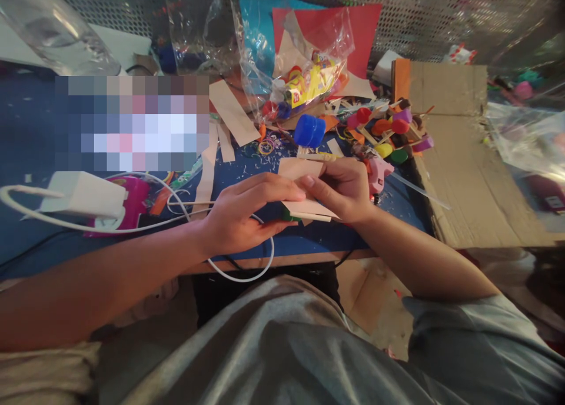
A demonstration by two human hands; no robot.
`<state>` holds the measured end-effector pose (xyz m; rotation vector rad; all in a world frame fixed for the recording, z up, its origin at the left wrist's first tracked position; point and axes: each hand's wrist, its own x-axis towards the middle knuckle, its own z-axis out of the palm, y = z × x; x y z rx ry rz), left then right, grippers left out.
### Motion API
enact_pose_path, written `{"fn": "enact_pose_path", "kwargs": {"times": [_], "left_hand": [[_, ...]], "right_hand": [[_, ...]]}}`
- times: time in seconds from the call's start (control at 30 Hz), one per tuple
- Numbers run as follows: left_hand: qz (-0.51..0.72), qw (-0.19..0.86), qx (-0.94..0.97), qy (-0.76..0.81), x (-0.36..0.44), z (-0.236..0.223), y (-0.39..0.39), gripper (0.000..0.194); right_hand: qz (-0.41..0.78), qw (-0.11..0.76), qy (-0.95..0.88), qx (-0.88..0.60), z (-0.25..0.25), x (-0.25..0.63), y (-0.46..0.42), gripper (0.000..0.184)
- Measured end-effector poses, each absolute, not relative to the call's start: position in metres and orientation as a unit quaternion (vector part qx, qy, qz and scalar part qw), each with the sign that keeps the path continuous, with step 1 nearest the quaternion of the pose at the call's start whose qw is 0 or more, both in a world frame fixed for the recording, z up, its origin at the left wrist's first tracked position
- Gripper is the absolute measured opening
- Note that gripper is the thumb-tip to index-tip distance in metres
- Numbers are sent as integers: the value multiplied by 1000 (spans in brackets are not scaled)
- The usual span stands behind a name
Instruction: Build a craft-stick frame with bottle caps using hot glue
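Between my two hands is a small piece of beige card (304, 169), held just above the table's front edge. My left hand (242, 211) has its fingers on top of the card's left side and its thumb beneath. A dark green round piece (289, 212), perhaps a bottle cap, shows under the card near my left fingertips. Along the card's near edge runs a thin pale stick (314, 217). My right hand (346, 187) grips the card's right side, thumb on top and fingers curled behind it. Just beyond the hands stand joined blue bottle caps (310, 130).
Beige card strips (233, 113) and scraps lie on the blue tabletop (247, 168). A stick-and-cap model (399, 125) sits beside a cardboard sheet (463, 175) at right. A white charger (83, 196) and its looping cable (241, 280) are at left. A pink plastic object (379, 174) adjoins my right hand.
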<state>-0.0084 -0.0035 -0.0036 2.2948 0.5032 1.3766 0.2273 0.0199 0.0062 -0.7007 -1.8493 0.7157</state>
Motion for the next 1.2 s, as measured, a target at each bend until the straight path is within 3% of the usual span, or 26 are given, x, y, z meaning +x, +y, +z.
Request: {"fn": "enact_pose_path", "kwargs": {"times": [0.33,0.67,0.93,1.2], "left_hand": [[495,188,827,189,-11,-7,-5,48],[509,165,837,112,-7,5,-4,41],[508,189,834,98,-5,3,-2,46],[504,186,837,103,-6,4,-1,44]], "right_hand": [[312,494,-766,-268,10,227,21,63],[294,506,-791,-179,2,230,25,33],[298,511,-790,-159,1,229,26,25],[294,513,-788,-171,-2,229,27,30]]}}
